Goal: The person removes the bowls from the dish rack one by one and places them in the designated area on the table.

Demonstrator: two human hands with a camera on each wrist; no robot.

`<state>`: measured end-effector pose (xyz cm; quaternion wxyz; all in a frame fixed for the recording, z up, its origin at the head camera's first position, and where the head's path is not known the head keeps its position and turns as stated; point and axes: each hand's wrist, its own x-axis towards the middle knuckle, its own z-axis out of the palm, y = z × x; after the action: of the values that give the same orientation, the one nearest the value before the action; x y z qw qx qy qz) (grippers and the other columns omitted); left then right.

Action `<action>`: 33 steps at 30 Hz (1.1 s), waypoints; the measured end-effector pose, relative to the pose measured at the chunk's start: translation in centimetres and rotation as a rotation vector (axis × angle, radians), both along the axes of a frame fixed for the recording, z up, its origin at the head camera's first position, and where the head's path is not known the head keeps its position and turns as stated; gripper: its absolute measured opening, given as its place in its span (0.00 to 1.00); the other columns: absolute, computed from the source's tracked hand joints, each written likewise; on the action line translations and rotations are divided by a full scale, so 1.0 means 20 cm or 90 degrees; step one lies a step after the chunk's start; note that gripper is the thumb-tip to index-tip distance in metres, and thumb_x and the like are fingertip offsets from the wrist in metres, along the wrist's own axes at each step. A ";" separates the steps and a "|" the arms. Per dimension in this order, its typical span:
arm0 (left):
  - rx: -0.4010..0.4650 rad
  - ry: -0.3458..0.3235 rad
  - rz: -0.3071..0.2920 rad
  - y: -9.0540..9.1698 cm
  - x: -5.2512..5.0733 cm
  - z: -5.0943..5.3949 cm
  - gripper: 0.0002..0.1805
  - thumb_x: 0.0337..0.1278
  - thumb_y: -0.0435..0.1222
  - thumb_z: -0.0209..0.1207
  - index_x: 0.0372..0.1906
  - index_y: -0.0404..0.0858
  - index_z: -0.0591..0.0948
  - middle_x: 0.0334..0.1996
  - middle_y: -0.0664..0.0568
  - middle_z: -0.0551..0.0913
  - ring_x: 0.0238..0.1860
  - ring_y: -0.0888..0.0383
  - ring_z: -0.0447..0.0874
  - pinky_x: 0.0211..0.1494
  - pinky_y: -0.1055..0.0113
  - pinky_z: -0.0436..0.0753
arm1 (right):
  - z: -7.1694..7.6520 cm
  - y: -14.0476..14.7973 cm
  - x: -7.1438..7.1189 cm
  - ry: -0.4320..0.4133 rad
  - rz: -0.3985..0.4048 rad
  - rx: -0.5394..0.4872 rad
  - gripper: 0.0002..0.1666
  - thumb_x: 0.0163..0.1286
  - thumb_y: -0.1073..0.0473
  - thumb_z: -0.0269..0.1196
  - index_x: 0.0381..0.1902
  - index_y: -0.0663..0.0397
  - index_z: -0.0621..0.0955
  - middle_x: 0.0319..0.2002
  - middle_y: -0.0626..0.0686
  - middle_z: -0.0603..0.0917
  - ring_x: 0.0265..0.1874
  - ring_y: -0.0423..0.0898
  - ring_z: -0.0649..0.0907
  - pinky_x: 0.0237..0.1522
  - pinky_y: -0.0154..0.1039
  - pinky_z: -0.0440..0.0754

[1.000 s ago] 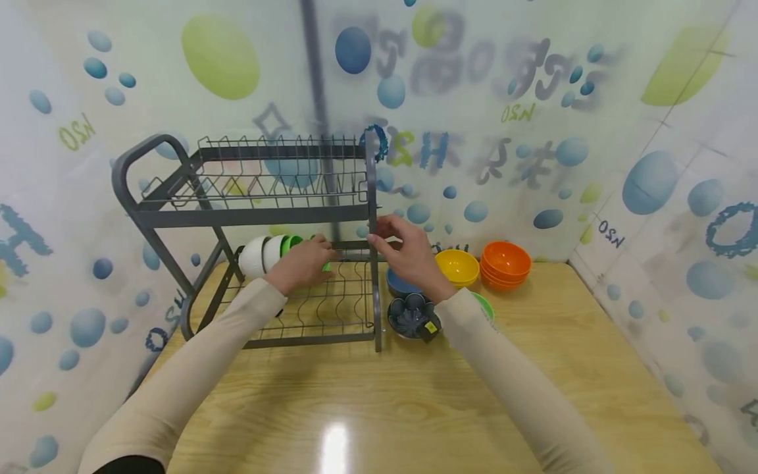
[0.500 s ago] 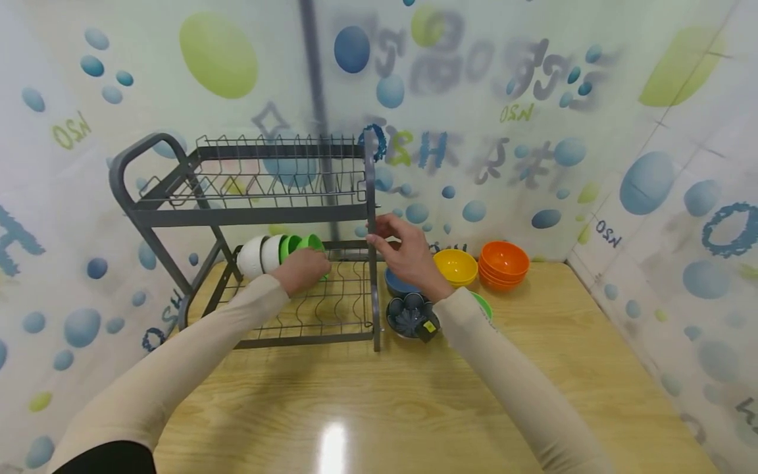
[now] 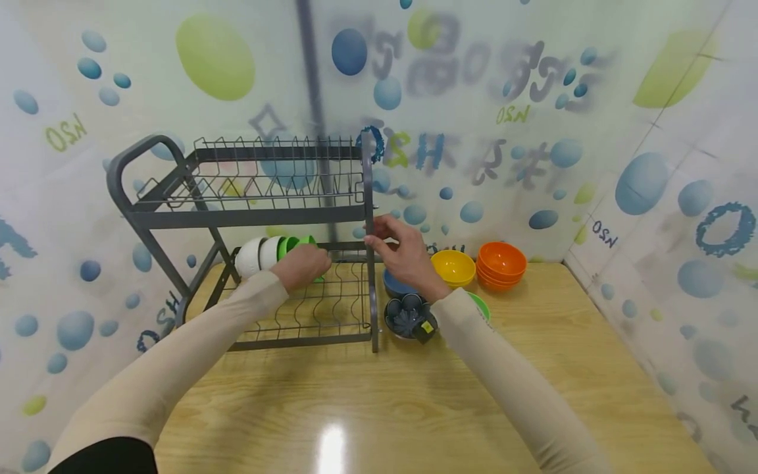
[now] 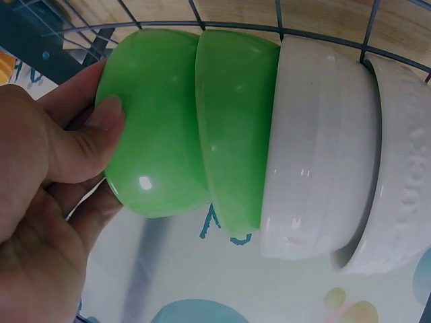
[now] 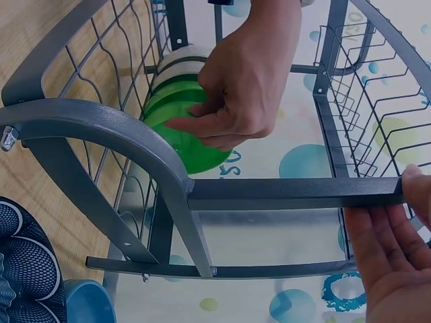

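On the lower tier of a dark grey dish rack (image 3: 249, 216), my left hand (image 3: 302, 266) pinches the rim of a green bowl (image 4: 151, 128), thumb on its outside. That bowl stands on its side against a second green bowl (image 4: 236, 128). Beyond them, a white bowl (image 4: 316, 148) and another white bowl (image 4: 404, 175) complete the row along the wires. My right hand (image 3: 408, 257) holds the rack's right side post, thumb on one face and fingers on the other, as the right wrist view shows.
Right of the rack stand a dark patterned bowl (image 3: 407, 317) with a black tag, a blue bowl (image 3: 397, 283), yellow bowls (image 3: 453, 266), stacked orange bowls (image 3: 502, 263) and a partly hidden green bowl (image 3: 481, 305). Patterned curtains surround the wooden table (image 3: 379, 401).
My left hand's fingers have drawn in and the hand has lowered slightly, exposing more of the green bowl it pinches. My right hand has stayed on the post.
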<state>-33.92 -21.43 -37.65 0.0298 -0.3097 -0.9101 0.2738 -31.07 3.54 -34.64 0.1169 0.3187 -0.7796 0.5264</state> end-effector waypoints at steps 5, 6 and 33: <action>-0.003 0.013 -0.013 0.01 0.00 0.02 0.10 0.67 0.26 0.61 0.28 0.36 0.81 0.28 0.48 0.82 0.22 0.59 0.75 0.27 0.68 0.79 | 0.00 0.00 0.00 -0.006 0.003 -0.002 0.18 0.77 0.54 0.61 0.60 0.55 0.79 0.47 0.56 0.86 0.47 0.49 0.88 0.49 0.44 0.89; -0.001 0.013 -0.015 0.01 -0.01 0.02 0.10 0.67 0.26 0.62 0.27 0.36 0.81 0.27 0.48 0.82 0.22 0.59 0.75 0.27 0.68 0.79 | 0.00 0.00 0.00 -0.006 0.003 -0.003 0.18 0.77 0.54 0.61 0.60 0.55 0.79 0.47 0.56 0.86 0.47 0.49 0.88 0.49 0.43 0.89; 0.238 -0.101 0.085 0.00 0.03 0.11 0.12 0.62 0.21 0.62 0.27 0.38 0.85 0.28 0.52 0.83 0.26 0.59 0.77 0.30 0.67 0.80 | 0.00 0.00 0.01 -0.022 -0.005 0.004 0.19 0.78 0.54 0.61 0.62 0.53 0.79 0.47 0.54 0.86 0.49 0.48 0.87 0.53 0.45 0.88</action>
<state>-33.27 -21.50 -35.41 -0.0031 -0.2582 -0.9631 0.0761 -30.91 3.52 -34.69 0.1044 0.3066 -0.7842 0.5292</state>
